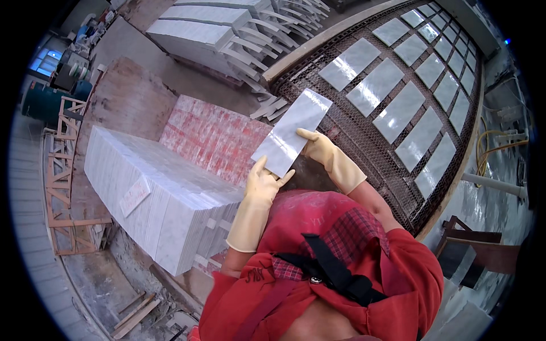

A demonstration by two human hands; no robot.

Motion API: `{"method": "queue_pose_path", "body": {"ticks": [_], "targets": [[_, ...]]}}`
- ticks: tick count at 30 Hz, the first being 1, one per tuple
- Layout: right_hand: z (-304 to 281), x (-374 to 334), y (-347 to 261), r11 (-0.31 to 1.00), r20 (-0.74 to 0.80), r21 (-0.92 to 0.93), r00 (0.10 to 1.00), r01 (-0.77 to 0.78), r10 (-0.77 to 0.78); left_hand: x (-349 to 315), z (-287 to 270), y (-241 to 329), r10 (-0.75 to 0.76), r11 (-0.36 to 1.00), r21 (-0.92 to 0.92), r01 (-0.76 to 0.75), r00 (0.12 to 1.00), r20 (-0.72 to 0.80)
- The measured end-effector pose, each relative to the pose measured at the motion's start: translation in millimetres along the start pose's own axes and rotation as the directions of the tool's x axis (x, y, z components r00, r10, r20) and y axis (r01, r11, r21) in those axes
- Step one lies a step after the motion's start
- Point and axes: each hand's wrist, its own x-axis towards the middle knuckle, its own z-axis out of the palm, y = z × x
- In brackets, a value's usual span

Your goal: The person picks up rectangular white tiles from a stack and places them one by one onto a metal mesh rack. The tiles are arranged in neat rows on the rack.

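A polished rectangular marble tile [294,129], white with grey veining, is held up at a tilt in front of my body. My left hand [261,183], in a cream rubber glove, grips its lower left end, thumb and forefinger spread along the edge. On the tile's right edge, my right hand [319,148] in a matching glove closes with the thumb on the shiny face; its other fingers are hidden behind. To the right, several similar tiles [399,111] lie in rows on a dark mesh conveyor [364,153].
At the left stands a long stack of upright tiles [142,165], with a small marked piece [135,196] against its side. Behind it lies a red-and-white streaked surface [210,136]. More stacked slabs [193,31] with protruding strips stand at the back. A wooden frame [60,176] is far left.
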Motion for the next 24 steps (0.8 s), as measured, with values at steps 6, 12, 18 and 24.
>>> {"method": "queue_pose_path", "body": {"ticks": [6,12,18,24], "targets": [[-18,33,-4,0.999,0.027,-0.014,0.999,-0.033,0.033,27,-2,15,0.01,1.0,-0.021,-0.01,1.0,-0.026],[-11,35,-6,0.977,-0.131,-0.201,0.991,-0.069,0.043,35,1,28,0.004,1.0,0.013,-0.002,0.992,-0.125],[3,41,-11,0.989,-0.213,-0.096,0.973,-0.115,0.092,43,6,42,0.062,0.997,0.062,-0.054,0.988,-0.14],[-16,58,-1,0.997,-0.135,0.007,0.988,-0.08,0.08,58,-5,48,0.025,0.999,0.038,-0.019,0.989,-0.149]]}}
